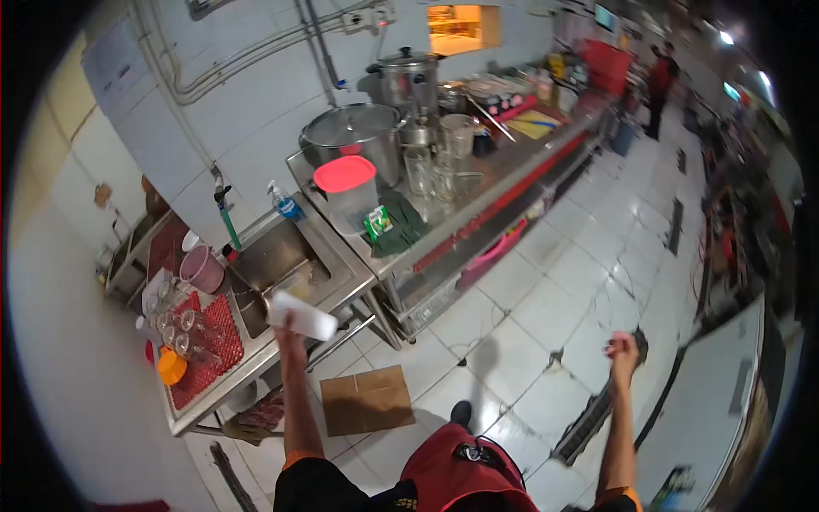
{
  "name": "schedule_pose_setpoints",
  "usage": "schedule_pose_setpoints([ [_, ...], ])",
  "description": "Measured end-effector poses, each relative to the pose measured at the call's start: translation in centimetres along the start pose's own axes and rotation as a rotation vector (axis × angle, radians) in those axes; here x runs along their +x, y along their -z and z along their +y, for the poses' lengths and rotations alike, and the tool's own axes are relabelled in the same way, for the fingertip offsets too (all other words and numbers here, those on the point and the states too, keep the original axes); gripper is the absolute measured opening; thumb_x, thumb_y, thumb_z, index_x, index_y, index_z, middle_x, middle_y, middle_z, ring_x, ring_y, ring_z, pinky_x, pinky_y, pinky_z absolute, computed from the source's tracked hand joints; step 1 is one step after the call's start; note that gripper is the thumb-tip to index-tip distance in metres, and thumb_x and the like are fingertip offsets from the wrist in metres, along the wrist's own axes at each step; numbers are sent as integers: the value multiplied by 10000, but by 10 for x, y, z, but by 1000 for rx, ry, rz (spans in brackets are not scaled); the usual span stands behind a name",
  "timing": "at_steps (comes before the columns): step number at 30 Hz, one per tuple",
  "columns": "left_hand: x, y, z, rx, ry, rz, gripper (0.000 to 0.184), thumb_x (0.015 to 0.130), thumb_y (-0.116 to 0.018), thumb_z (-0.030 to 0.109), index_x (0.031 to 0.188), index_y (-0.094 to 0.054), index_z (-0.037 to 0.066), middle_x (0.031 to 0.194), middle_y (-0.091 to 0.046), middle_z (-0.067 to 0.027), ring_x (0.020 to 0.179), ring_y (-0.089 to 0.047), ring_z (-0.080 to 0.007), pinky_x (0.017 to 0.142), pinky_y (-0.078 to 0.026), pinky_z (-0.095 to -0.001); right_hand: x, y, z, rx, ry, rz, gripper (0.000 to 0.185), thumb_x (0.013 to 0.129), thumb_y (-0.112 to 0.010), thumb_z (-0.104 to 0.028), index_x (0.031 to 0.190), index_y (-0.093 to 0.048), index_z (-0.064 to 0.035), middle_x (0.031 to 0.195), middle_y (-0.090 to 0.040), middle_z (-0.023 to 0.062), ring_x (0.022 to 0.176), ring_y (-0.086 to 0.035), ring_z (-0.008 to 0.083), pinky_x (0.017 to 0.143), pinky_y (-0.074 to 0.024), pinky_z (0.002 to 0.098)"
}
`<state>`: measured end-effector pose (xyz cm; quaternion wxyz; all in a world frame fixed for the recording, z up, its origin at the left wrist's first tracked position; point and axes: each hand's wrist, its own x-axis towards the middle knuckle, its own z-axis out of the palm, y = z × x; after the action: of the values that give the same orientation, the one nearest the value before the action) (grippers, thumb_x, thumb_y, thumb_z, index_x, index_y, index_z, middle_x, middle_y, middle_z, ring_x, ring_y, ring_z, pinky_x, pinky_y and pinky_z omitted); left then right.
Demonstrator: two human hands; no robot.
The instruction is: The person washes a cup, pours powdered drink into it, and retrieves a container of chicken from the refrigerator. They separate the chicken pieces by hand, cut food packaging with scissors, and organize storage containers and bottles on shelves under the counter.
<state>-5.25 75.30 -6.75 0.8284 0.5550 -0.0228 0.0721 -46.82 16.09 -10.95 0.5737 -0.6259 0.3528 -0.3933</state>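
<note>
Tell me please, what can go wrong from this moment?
The left hand holds the white container near the front edge of the sink; it could slip and fall. Glasses are crowded on the red mat, so a bump might break one. The cardboard lies on the tiled floor and may slide underfoot.

Both arms reach forward, spread apart, the left hand (289, 326) gripping, the right hand (624, 348) curled.
</note>
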Motion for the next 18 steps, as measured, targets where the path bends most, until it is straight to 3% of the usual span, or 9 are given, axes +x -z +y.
schedule_pose_setpoints([
  [2,4,-43,-26,194,87,-167,474,784,-721,167,1183,-505,29,1019,-602,-50,906,-578,-155,838,-446,-316,41,-110,-1,63,8,-267,155,929,-560,-176,1017,-581,-51,732,-549,5,647,-515,92,595,-467,250],
  [3,0,-75,-34,178,9,-179,456,759,-726,118,1151,-512,27,977,-608,-40,875,-575,-143,808,-447,-313,59,-165,0,23,55,-419,130,926,-545,-143,983,-595,-38,739,-562,12,662,-534,97,593,-468,251],
  [5,-16,-135,-30,258,22,-104,598,708,-773,137,1206,-460,28,1037,-587,-71,922,-581,-168,836,-461,-323,85,-273,-9,-50,130,-610,114,894,-512,-38,936,-617,-19,715,-572,10,669,-545,89,625,-478,246],
  [7,-23,-174,-21,607,-108,-93,709,681,-793,166,1263,-413,23,1085,-571,-105,981,-580,-219,888,-457,-343,114,-371,-1,-107,251,-773,103,868,-565,-20,954,-621,-13,734,-605,14,690,-559,86,637,-479,250],
  [10,-30,-191,-30,870,-294,-66,782,662,-802,176,1303,-383,17,1128,-555,-127,1047,-558,-259,923,-446,-360,145,-505,5,-122,451,-975,170,816,-641,-109,968,-632,-35,778,-648,67,699,-616,235,683,-499,317],
  [12,-36,-190,-35,792,-187,109,838,635,-822,175,1319,-369,5,1177,-527,-142,1093,-530,-259,939,-427,-355,158,-571,-7,-215,440,-1125,297,807,-660,-144,1078,-594,-41,909,-637,102,812,-619,269,749,-497,346],
  [14,-34,-217,17,906,-253,250,842,621,-825,138,1315,-371,-8,1183,-504,-139,1096,-510,-235,943,-411,-337,157,-616,8,-347,437,-1188,449,791,-692,-187,1187,-535,-46,1067,-587,129,939,-592,281,813,-483,380],
  [16,-9,-213,57,1058,-500,482,863,638,-798,66,1346,-312,-8,1199,-486,-150,1074,-520,-238,928,-432,-350,157,-652,23,-431,481,-1222,568,770,-732,-283,1236,-509,-46,1167,-529,157,1024,-547,320,868,-464,425],
  [18,25,-219,108,1121,-713,654,876,655,-769,5,1364,-256,-11,1243,-462,-192,1027,-560,-242,861,-492,-332,153,-672,24,-414,524,-1245,604,730,-764,-272,1229,-518,-36,1085,-550,159,912,-563,270,787,-479,379],
])
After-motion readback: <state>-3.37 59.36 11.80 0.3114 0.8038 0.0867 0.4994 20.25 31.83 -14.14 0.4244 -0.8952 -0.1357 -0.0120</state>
